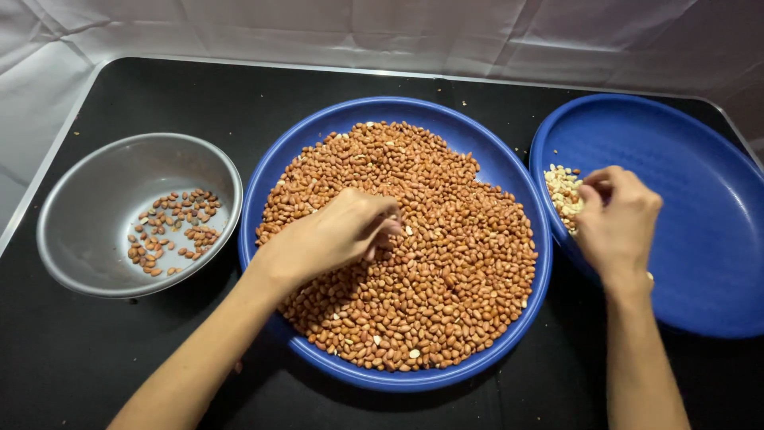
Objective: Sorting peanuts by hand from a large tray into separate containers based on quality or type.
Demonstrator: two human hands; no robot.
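Sorting through red-skinned peanuts [446, 271] heaped in a large blue plate [509, 171] at the middle of a black table [72, 366], the left hand [338, 235] has its fingertips pinched together in the pile, though any nut between them is hidden. The right hand [617, 219] hovers, fingers curled together, over a few pale skinless peanuts [561, 191] at the left edge of a second blue plate [692, 207]. A steel bowl [95, 191] at left holds a few darker nuts [175, 231]; the picking step seems underway, needing a careful fingertip grip.
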